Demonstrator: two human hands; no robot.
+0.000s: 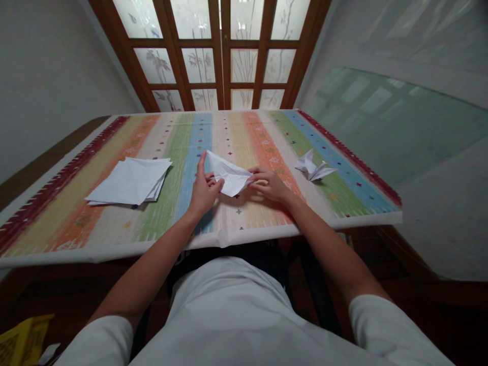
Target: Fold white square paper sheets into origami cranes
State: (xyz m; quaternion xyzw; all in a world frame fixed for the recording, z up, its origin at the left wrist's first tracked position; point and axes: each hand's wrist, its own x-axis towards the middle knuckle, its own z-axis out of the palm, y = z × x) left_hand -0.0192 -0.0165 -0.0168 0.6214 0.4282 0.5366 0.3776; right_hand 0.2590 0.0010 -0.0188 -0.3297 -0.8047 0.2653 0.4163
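My hands hold a folded sheet of white paper (229, 174) between them, just above the striped tablecloth. My left hand (204, 188) pinches its left part, with the index finger pointing up past the paper's tip. My right hand (269, 184) grips the right corner from the other side. To the left lies a loose stack of white paper sheets (129, 180), beyond reach of my fingers. A white origami figure (311, 166) sits to the right of my right hand, its folded points raised.
A striped woven tablecloth (244, 132) covers the table, whose near edge (152, 246) runs just below my forearms. Behind the table stands a wooden door with frosted glass panes (206, 51). A yellow packet (23, 340) lies low at bottom left.
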